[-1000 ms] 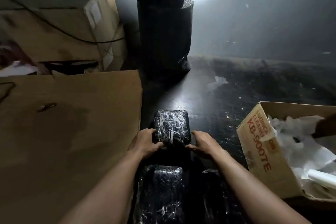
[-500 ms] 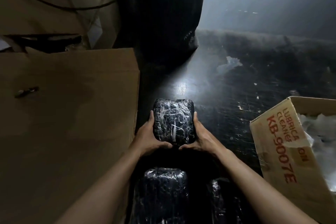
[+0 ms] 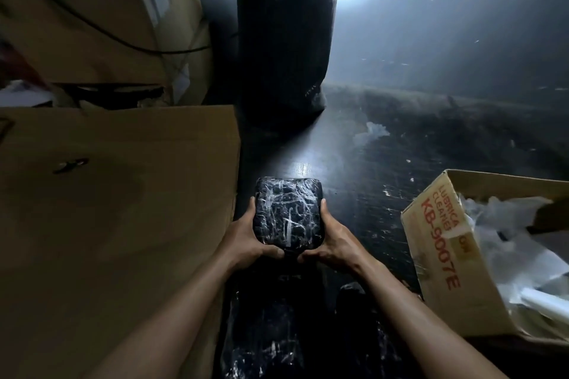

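left hand (image 3: 243,240) and right hand (image 3: 334,243) grip wrapped packet (image 3: 288,214); cardboard sheet (image 3: 123,209) edge just left.

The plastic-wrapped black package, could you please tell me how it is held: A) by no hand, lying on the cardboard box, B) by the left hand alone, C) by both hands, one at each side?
C: the left hand and the right hand grip the package at its two sides.

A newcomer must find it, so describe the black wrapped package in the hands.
Between the flat cardboard sheet on the left and the open KB-9007E box on the right lies dark floor. There the left hand and right hand grip a black film-wrapped package. Unlike the similar bundles nearer the person, it alone is held.
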Motion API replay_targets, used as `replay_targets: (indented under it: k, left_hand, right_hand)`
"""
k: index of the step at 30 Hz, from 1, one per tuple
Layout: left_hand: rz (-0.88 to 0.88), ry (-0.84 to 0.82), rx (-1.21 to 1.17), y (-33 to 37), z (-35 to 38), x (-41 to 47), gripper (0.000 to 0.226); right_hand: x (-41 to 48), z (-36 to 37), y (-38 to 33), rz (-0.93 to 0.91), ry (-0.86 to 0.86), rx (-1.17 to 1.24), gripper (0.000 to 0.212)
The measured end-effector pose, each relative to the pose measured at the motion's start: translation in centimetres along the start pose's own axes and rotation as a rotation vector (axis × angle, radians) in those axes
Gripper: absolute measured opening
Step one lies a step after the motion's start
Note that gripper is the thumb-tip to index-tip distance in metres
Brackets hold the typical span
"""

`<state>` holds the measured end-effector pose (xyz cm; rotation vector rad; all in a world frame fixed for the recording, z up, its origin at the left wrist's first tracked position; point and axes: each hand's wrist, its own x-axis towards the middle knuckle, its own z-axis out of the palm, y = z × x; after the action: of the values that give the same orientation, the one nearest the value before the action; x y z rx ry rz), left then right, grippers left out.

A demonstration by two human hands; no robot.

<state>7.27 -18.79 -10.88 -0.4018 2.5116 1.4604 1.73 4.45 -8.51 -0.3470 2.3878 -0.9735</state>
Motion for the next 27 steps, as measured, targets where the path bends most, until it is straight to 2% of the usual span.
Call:
replay_targets:
  k: [4, 8, 11, 17, 22, 27]
  left_hand:
    - [0.071, 0.012, -0.017, -0.1, -1.3, -3.7, 0.163]
    - [0.138, 0.016, -0.028, -0.5, -1.9, -8.4, 0.128]
    - [0.153, 0.007, -0.029, -0.6, -1.9, -12.4, 0.114]
    - [0.154, -0.014, -0.020, -2.7, -0.4, -17.3, 0.125]
    - [0.107, -0.019, -0.001, -4.2, 1.3, -19.5, 0.118]
    - [0.103, -0.007, 0.014, -4.4, 1.8, -20.5, 0.129]
  right_hand:
    - [-4.3, 0.7, -2.1, -0.023, 0.030, -0.003, 0.154]
    - [-8.7, 2.6, -3.4, -0.040, 0.039, -0.001, 0.151]
    - [-11.9, 4.1, -4.0, -0.038, 0.027, 0.003, 0.148]
    - [-16.6, 7.4, -3.2, 0.006, 0.024, 0.005, 0.147]
    - [-18.4, 9.8, -2.1, 0.082, 0.012, -0.066, 0.157]
    - [-19.9, 10.8, -2.0, 0.033, 0.101, -0.138, 0.144]
